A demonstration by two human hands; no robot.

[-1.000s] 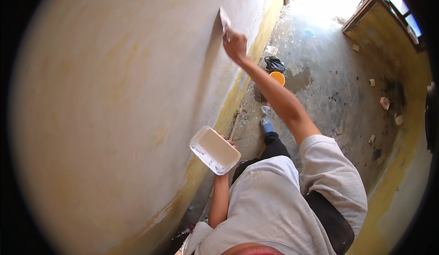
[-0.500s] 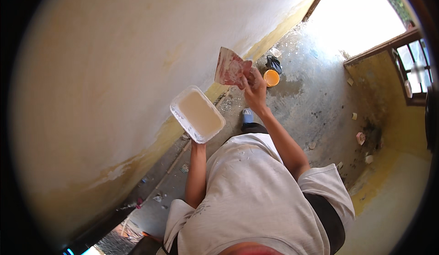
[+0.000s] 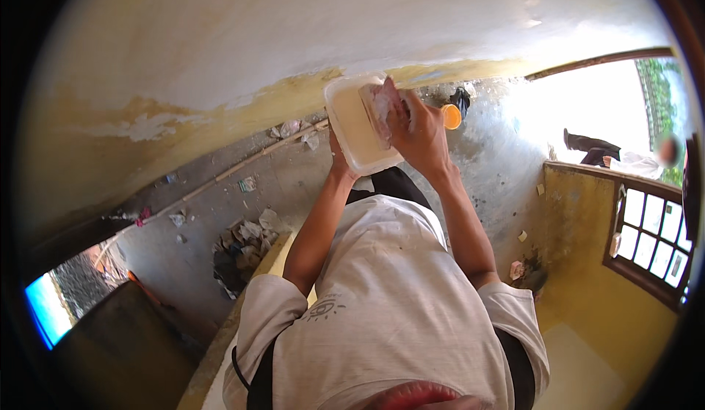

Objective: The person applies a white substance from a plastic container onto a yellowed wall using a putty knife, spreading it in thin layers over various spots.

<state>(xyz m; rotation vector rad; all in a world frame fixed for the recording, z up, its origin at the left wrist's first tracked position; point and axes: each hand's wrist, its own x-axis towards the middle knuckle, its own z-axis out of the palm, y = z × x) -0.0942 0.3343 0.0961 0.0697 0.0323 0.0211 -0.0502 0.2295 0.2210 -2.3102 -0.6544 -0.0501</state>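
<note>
Both hands meet at 12 o'clock of the view: the left hand point(image 3: 338, 154) grips a white rectangular tray point(image 3: 378, 162) from its left side, most of its fingers hidden, while the right hand point(image 3: 424, 132) is closed around a reddish, white-smeared scraper point(image 3: 380, 113). Inside the tray lies a smooth cream-coloured mix point(image 3: 352, 129), spread across the base between paler, smeared walls. The scraper stands over the tray's right half, within its outline; whether its edge touches the mix I cannot tell.

Just beyond the right hand, toward 2 o'clock, an orange bucket point(image 3: 451, 117) sits on the floor point(image 3: 492, 153); its contents are too small to make out. Next to it is a black bag point(image 3: 460, 101). A patchy white-and-yellow wall point(image 3: 242, 65) fills 10 to 1 o'clock. At 8 o'clock lies a heap of scraps point(image 3: 248, 247); at 3 o'clock, a barred window point(image 3: 653, 234) and another person point(image 3: 635, 163).
</note>
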